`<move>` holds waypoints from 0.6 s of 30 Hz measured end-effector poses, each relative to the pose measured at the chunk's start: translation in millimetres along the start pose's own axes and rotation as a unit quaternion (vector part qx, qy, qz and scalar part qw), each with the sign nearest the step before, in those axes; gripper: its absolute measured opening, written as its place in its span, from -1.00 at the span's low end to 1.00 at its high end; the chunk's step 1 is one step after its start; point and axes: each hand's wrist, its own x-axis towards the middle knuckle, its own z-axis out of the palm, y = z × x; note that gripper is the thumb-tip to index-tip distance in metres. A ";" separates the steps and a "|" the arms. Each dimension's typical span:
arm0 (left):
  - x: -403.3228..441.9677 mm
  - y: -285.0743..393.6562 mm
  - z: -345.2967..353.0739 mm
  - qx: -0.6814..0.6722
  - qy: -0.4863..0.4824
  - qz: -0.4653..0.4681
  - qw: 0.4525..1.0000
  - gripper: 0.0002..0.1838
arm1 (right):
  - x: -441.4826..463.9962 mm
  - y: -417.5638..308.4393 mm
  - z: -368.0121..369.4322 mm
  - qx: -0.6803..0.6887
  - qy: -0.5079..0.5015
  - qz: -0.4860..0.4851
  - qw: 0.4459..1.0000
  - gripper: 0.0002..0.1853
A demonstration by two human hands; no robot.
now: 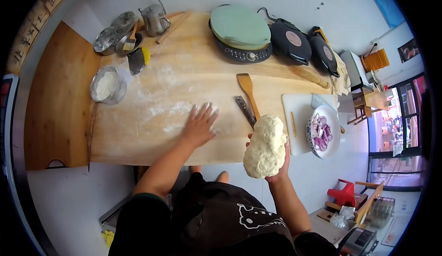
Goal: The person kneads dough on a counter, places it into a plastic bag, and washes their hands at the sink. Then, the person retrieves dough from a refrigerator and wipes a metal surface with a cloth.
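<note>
A large lump of pale dough (264, 148) rests in my right hand (282, 169), which cups it from below and holds it up near the table's front edge. Most of that hand's fingers are hidden behind the dough. My left hand (200, 126) lies with spread fingers on the wooden table (138, 131), at the edge of a patch of scattered flour (170, 109). Just beyond the dough are a wooden spatula (247, 88) and a dark, narrow strip-shaped object (245, 110).
At left stand a bowl of flour (107, 84), a yellow-handled scraper (138, 61) and a metal pitcher (154, 20). A green-lidded electric griddle (241, 30) and two black pans sit at the back. Right, a bowl of sliced onions (323, 134) is on a white cutting board (294, 139).
</note>
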 end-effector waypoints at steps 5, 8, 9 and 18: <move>-62.4 -68.3 -2.3 -0.010 -0.043 -0.164 0.986 -0.22 | 14.0 3.1 -25.7 -0.008 0.049 0.023 0.998 -0.20; -58.8 -101.7 6.0 0.031 -0.009 -0.256 0.966 -0.24 | 27.2 15.7 -36.8 0.010 0.063 0.028 0.998 -0.23; -50.1 -103.6 11.6 0.025 0.013 -0.269 0.963 -0.24 | 29.6 17.8 -33.3 -0.011 0.063 0.026 0.998 -0.26; -1.9 -6.9 -9.9 -0.039 -0.088 0.078 0.992 -0.23 | 49.2 12.9 -7.7 -0.015 0.045 0.009 0.999 -0.32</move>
